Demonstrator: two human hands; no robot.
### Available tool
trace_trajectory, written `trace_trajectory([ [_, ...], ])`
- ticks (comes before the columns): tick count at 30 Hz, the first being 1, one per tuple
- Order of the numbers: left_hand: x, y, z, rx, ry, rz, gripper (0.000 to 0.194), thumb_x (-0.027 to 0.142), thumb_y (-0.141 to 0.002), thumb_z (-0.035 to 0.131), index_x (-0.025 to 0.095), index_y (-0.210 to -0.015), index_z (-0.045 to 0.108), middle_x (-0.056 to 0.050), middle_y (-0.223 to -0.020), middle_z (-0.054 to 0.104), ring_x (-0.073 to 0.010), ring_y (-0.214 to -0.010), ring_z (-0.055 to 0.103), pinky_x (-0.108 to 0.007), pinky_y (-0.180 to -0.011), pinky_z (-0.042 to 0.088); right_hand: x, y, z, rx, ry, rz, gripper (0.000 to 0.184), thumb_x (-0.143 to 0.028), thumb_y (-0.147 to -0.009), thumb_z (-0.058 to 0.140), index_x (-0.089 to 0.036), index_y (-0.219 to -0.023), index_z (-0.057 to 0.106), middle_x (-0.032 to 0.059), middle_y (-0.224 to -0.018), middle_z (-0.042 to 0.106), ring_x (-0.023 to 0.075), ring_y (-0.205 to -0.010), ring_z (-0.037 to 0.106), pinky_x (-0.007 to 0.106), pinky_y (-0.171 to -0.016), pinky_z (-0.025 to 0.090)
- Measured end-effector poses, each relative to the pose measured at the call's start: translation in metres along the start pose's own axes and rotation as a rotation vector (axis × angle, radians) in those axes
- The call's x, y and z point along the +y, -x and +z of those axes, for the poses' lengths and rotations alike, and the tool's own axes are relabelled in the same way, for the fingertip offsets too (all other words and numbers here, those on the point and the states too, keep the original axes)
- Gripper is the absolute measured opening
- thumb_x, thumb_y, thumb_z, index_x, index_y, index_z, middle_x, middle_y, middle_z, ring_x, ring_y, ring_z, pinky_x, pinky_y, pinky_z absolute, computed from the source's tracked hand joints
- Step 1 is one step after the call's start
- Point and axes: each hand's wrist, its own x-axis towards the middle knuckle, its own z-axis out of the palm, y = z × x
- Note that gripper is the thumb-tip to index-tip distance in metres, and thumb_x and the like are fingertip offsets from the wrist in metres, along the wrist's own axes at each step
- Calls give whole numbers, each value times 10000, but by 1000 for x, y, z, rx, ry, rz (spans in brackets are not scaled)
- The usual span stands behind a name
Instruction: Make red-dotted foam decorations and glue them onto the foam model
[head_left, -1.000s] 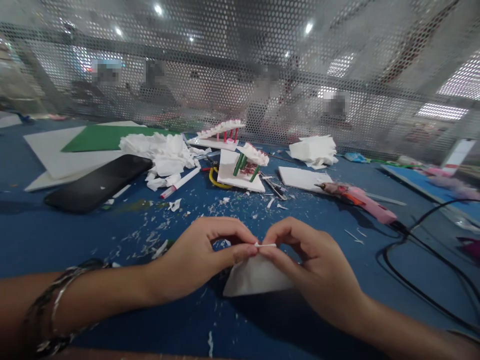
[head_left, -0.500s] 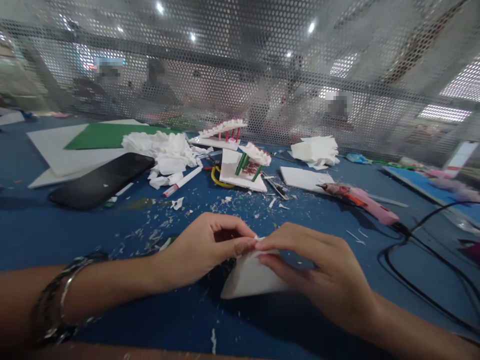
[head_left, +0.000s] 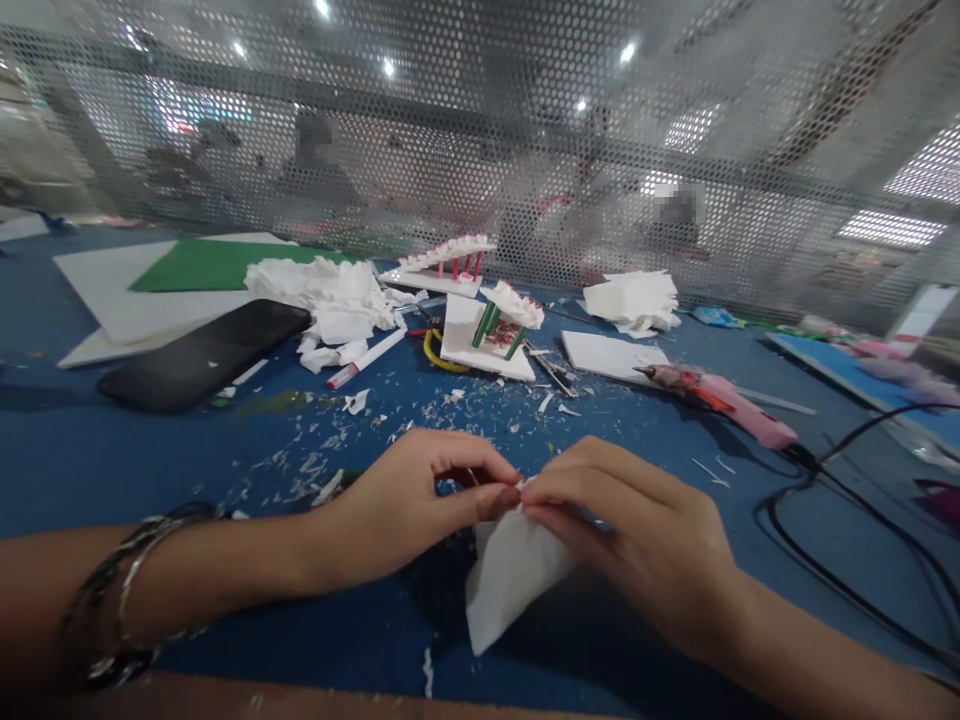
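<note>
Above the blue table (head_left: 810, 540), just in front of us, we hold a white tissue sheet (head_left: 514, 580) between our hands. Our left hand (head_left: 420, 500) pinches its upper edge between thumb and forefinger, and our right hand (head_left: 645, 530) pinches it just beside; working fingertip to fingertip probably gives us finer control over something so thin, while its loose end hangs down. Beyond, the pink corded tool (head_left: 735, 405) lies with its tip at a white board (head_left: 607, 355), perhaps sparing the tabletop.

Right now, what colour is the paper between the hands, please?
The paper is white, as the head view shows.
</note>
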Motion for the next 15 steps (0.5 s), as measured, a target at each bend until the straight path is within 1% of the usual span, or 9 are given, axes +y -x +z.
trace_trajectory([
  [5, -2, 0, 0, -2, -64, 64, 131, 184, -768, 502, 177, -731, 627, 31, -720, 617, -74, -676, 555, -144, -610, 410, 3, -1, 1, -76, -8, 107, 55, -186, -787, 509, -172, -734, 516, -19, -668, 563, 60, -612, 515, 144, -577, 416],
  [8, 0, 1, 1, 9, -110, 113, 155, 157, -773, 483, 163, -705, 621, 21, -704, 618, -78, -674, 558, -151, -625, 409, 3, -1, 1, -81, 1, 152, 67, -200, -794, 496, -179, -731, 500, -30, -658, 553, 52, -590, 506, 135, -556, 403],
  [11, 2, 3, 2, 20, -130, 160, 90, 200, -741, 549, 153, -707, 616, 17, -681, 610, -82, -641, 551, -153, -605, 413, 2, 0, 2, -84, 2, 186, 73, -204, -792, 496, -184, -722, 491, -36, -656, 547, 50, -581, 501, 134, -547, 394],
  [13, 2, 4, 2, 25, -149, 179, 77, 223, -724, 580, 155, -731, 617, 16, -697, 614, -84, -645, 552, -154, -610, 417, 1, 0, 2, -85, -8, 198, 77, -205, -788, 500, -185, -715, 489, -38, -657, 547, 49, -581, 500, 133, -549, 390],
  [15, 1, 4, 2, 33, -181, 188, 83, 214, -747, 555, 164, -752, 622, 13, -728, 626, -85, -675, 558, -157, -632, 417, 1, 0, 2, -84, -29, 217, 79, -206, -786, 503, -184, -711, 492, -41, -650, 550, 47, -579, 502, 130, -548, 387],
])
